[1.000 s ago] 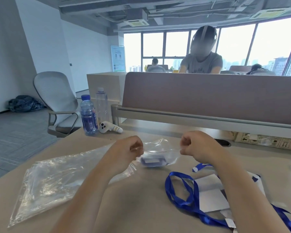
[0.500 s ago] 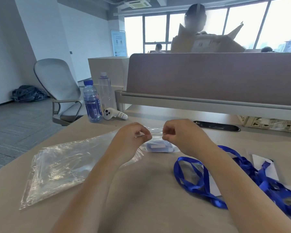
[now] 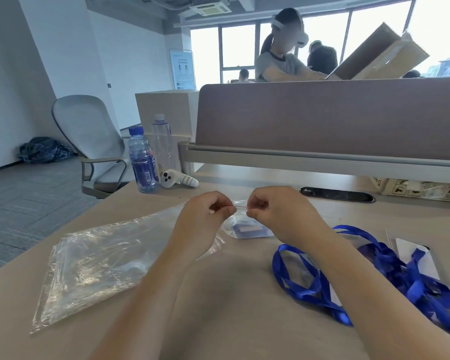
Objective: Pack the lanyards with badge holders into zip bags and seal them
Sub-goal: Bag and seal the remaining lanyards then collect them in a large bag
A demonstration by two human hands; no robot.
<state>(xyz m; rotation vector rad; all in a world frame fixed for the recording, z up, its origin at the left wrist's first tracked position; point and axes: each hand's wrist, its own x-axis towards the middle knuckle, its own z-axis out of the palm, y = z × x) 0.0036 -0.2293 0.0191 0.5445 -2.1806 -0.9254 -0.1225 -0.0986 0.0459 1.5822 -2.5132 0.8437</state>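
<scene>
The left hand (image 3: pixel 205 216) and right hand (image 3: pixel 273 214) have drawn closer together along the top edge of the zip bag (image 3: pixel 247 228). The surface (image 3: pixel 231 294) carries empty bags (image 3: pixel 96 266) on the left and loose blue lanyards (image 3: pixel 374 271) on the right. Between them lies the zip bag, something blue folded inside, each grip pinching its seal.

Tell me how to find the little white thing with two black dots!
On the tan desk, find the far left corner, where the brown divider panel ends. A clear bottle and a blue-capped bottle stand there; the white controller lies right of them. Unlike the upright bottles, it lies flat and is solid white.
</scene>
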